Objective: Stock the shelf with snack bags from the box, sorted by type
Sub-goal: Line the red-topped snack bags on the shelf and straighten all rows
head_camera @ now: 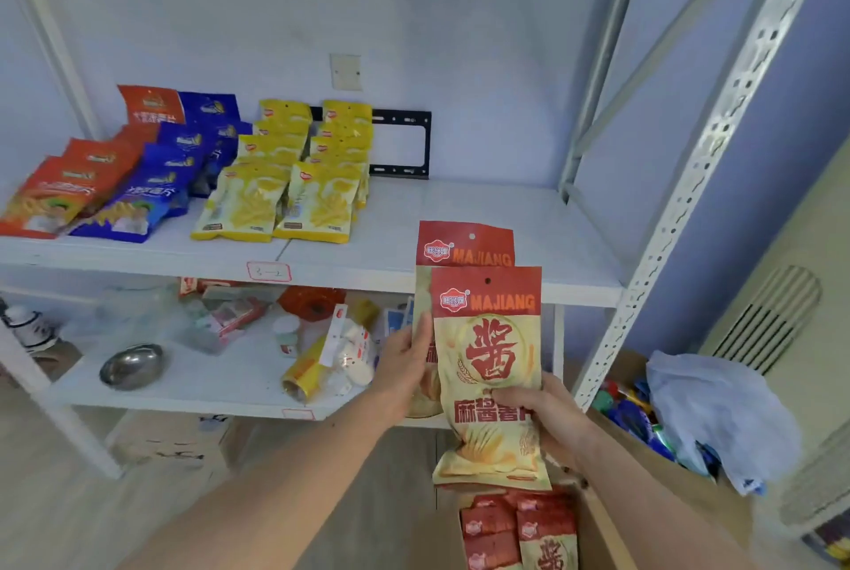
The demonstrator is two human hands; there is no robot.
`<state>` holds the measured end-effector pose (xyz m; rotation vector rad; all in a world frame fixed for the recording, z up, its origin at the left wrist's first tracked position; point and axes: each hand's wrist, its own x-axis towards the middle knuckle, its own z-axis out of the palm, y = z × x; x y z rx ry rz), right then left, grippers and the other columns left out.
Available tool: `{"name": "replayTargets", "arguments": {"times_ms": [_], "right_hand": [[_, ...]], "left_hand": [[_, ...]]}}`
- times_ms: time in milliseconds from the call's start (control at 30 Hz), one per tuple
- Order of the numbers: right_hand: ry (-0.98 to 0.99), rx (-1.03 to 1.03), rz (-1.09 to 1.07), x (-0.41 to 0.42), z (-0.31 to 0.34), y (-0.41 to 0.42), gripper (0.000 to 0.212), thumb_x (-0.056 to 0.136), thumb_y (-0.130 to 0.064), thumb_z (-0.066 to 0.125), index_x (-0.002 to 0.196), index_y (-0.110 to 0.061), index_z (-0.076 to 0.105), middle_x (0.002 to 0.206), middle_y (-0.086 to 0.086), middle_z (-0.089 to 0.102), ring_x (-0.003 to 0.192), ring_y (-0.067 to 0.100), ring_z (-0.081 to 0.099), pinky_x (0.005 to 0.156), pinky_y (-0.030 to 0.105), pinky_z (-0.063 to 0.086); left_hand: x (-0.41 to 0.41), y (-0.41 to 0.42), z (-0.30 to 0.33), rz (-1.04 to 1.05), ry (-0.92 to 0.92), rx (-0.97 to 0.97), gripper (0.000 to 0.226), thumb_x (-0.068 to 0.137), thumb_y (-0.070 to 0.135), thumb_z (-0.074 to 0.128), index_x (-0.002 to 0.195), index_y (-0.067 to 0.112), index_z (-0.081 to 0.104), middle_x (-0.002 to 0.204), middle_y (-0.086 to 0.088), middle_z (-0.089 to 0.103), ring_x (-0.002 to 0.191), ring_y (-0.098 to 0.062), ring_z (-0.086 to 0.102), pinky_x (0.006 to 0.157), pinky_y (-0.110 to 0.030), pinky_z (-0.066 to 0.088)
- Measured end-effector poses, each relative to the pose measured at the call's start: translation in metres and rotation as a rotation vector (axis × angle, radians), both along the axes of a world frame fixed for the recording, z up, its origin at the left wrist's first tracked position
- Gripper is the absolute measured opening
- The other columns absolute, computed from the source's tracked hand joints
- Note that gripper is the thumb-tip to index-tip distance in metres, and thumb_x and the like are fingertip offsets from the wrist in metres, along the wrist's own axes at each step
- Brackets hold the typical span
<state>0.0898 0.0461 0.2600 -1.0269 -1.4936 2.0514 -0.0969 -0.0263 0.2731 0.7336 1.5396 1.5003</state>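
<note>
- head view: two bare forearms reach up toward a white metal shelf (483, 219), each of the hands holding one flat, glossy snack pouch.
- the right hand (549, 417) is curled round the lower right edge of the front majiang bag (490, 367), a cream foil pouch with a red top band and a punched hang hole, held upright.
- the left hand (407, 367) grips the left edge of a second majiang bag (464, 245) tucked behind the first, its red header sticking out above.
- both pouches sit in the air just in front of the shelf's front lip, above an open cardboard box (598, 528).
- more red-and-cream bags in the box (519, 528) lie packed side by side.
- on the shelf board, from left: crinkly orange bags (55, 196), blue bags (152, 196), and two overlapping rows of yellow bags (280, 196), all leaning back in stacks.
- the right part of that board is bare white surface.
- the lower shelf holds a dull steel bowl (132, 364) and a heap of mixed small packets, too jumbled to name.
- a perforated grey upright (690, 183) frames the right side.
</note>
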Motion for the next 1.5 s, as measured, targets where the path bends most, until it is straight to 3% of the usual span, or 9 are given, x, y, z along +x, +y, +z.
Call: {"name": "replayTargets", "arguments": {"times_ms": [67,200,300,433,1000,1133,1200,1367,1500], "right_hand": [[0.017,0.012,0.013,-0.036,0.009,0.002,0.064,0.062,-0.006,0.079,0.122,-0.002,0.057,0.111,0.018,0.072,0.102,0.035,0.069,0.091,0.053,0.053],[0.051,0.029,0.007,-0.104,0.022,0.007,0.062,0.068,-0.003,0.08,0.124,-0.006,0.054,0.111,0.018,0.071,0.102,0.035,0.069,0.086,0.051,0.056],[0.084,0.022,-0.02,-0.143,0.03,0.014,0.053,0.07,-0.001,0.077,0.12,-0.004,0.058,0.109,0.018,0.072,0.099,0.035,0.071,0.08,0.047,0.058],[0.096,0.014,-0.057,-0.177,0.037,0.031,0.062,0.064,-0.011,0.081,0.121,-0.002,0.059,0.109,0.018,0.072,0.1,0.036,0.07,0.091,0.054,0.054],[0.081,0.098,-0.08,-0.25,0.082,0.226,0.04,0.078,-0.006,0.074,0.116,0.001,0.063,0.106,0.018,0.073,0.097,0.035,0.071,0.087,0.048,0.056],[0.066,0.057,-0.073,-0.267,0.079,0.271,0.04,0.079,-0.006,0.074,0.116,0.002,0.063,0.107,0.02,0.073,0.097,0.037,0.071,0.087,0.049,0.056],[0.052,0.022,-0.067,-0.277,0.074,0.288,0.041,0.079,-0.007,0.074,0.118,0.003,0.062,0.108,0.02,0.072,0.098,0.038,0.07,0.087,0.05,0.056],[0.027,-0.013,-0.074,-0.306,0.063,0.324,0.042,0.078,-0.005,0.075,0.116,0.003,0.062,0.107,0.021,0.072,0.098,0.039,0.07,0.09,0.052,0.055],[-0.007,-0.009,-0.12,-0.329,0.059,0.353,0.045,0.074,-0.004,0.079,0.115,0.005,0.062,0.104,0.022,0.073,0.096,0.039,0.071,0.089,0.053,0.055]], "left_hand": [[-0.032,0.0,0.007,0.021,-0.026,0.032,0.04,0.094,0.055,0.043,0.11,0.023,0.061,0.102,-0.004,0.073,0.078,-0.02,0.067,0.041,-0.021,0.046],[-0.1,0.007,0.02,0.048,-0.035,0.055,0.036,0.096,0.052,0.043,0.112,0.025,0.061,0.102,0.004,0.074,0.092,-0.017,0.07,0.065,-0.032,0.056],[-0.144,0.017,0.025,0.048,-0.014,0.057,0.039,0.097,0.052,0.042,0.113,0.022,0.062,0.105,-0.002,0.074,0.092,-0.022,0.07,0.065,-0.032,0.057],[-0.183,0.037,0.035,0.087,-0.032,0.057,0.036,0.099,0.048,0.042,0.107,0.021,0.064,0.104,-0.003,0.074,0.099,-0.021,0.069,0.089,-0.044,0.055],[-0.248,0.23,0.071,0.178,-0.09,0.118,0.045,0.097,0.054,0.042,0.112,0.017,0.063,0.103,-0.005,0.073,0.094,-0.025,0.07,0.08,-0.044,0.058],[-0.268,0.279,0.056,0.181,-0.053,0.03,0.071,0.069,0.09,0.041,0.113,0.037,0.062,0.112,-0.001,0.071,0.101,-0.027,0.067,0.078,-0.046,0.056],[-0.285,0.304,0.039,0.166,-0.019,-0.019,0.082,0.052,0.102,0.034,0.11,0.049,0.057,0.117,-0.001,0.068,0.101,-0.031,0.064,0.063,-0.04,0.055],[-0.295,0.329,0.058,0.179,0.031,0.01,0.067,0.088,0.071,0.041,0.144,0.036,0.033,0.133,0.015,0.04,0.126,-0.02,0.046,0.087,-0.037,0.042],[-0.318,0.362,0.054,0.175,0.069,0.013,0.066,0.071,0.062,0.073,0.125,0.031,0.051,0.126,0.014,0.055,0.118,-0.013,0.052,0.087,-0.033,0.046]]}}
